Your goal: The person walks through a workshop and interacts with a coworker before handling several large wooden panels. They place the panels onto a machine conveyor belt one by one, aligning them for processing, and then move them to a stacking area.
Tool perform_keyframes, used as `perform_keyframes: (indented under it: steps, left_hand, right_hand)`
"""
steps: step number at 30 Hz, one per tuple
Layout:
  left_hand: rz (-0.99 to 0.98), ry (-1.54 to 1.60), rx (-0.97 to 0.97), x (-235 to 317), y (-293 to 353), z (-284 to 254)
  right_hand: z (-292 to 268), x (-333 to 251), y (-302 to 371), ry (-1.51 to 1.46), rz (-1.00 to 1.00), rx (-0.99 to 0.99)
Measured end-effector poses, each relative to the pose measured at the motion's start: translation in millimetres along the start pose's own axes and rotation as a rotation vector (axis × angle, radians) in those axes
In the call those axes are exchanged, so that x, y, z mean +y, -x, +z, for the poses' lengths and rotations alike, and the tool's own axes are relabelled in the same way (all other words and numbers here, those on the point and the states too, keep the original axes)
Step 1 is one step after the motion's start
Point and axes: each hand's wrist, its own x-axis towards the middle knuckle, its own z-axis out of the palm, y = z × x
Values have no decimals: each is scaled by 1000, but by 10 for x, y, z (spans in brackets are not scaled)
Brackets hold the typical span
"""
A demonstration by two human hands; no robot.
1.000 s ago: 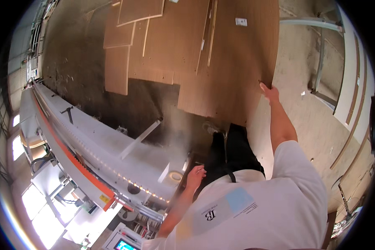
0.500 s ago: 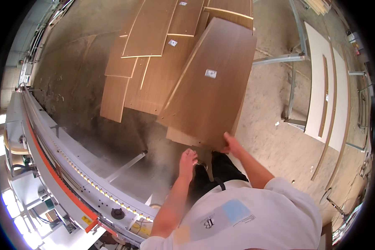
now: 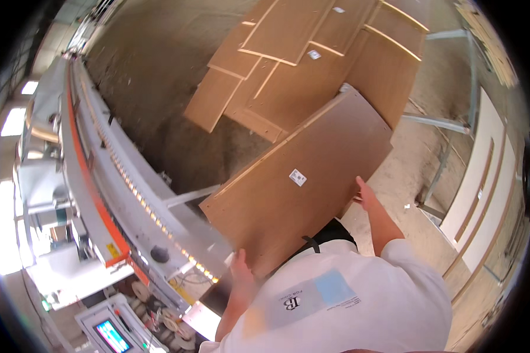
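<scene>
A large brown wood-grain panel (image 3: 330,147) with a small white label (image 3: 298,177) lies slantwise in front of my body. My left hand (image 3: 242,272), slightly blurred, closes on its near left end, close to the machine. On the panel's right-hand edge is my right hand (image 3: 365,193), fingers curled round it and partly hidden underneath. The panel's far end overlaps other brown panels (image 3: 294,88) spread in a stack beyond it, some of them labelled too.
Along the left runs a long grey machine (image 3: 141,200) with an orange strip and a row of small yellow rollers. A lit control screen (image 3: 113,336) stands at lower left. To the right are a metal frame (image 3: 439,122) and leaning white boards (image 3: 483,194).
The panel has swung round, its near end moving left toward the machine. My left hand, free before, now grips that end. My right hand has shifted along the right edge.
</scene>
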Motion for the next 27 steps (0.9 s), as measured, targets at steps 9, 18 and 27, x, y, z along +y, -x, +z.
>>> perform_keyframes:
  steps: [9,18,27]
  left_hand:
    - [235,0,599,235,137,-1282]
    - [106,-92,840,-86,9,-2680]
    - [28,-647,1249,-319,-243,-4105]
  right_hand:
    - [462,553,-45,-388,11,7]
    - [1363,365,1172,-164,-154,-197]
    - [2724,743,1967,177,-118,-532]
